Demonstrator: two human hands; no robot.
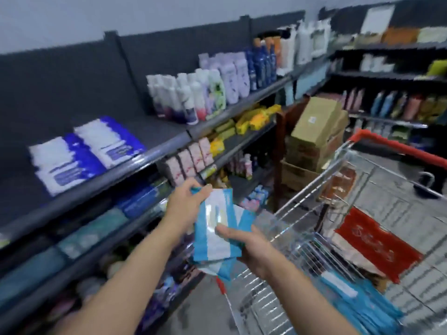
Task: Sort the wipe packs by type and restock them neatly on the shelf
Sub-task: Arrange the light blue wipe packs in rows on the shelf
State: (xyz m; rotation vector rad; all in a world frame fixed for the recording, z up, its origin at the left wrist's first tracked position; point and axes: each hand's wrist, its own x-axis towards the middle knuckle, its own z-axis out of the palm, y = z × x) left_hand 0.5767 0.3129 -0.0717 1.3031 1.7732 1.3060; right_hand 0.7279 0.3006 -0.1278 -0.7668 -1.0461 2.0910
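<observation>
The wipe packs point(215, 228) just left of the cart point(302, 213) are light blue, with a broad white band down the middle and a glossy pale panel. The cart is silver wire with a red handle point(396, 147). Inside the cart lie a red bag point(377, 245) with thin white scrawl and spare packs point(358, 301), light blue with white patches. Far left of the cart, the shelf point(154, 155) is dark grey and carries shelf packs point(72, 163) that are half white, half deep blue. Beyond the cart stand plain brown boxes point(316, 119). Left of the cart and higher up are yellow packets point(256, 117), pink-and-white packets point(191, 158) and navy bottles point(261, 61).
</observation>
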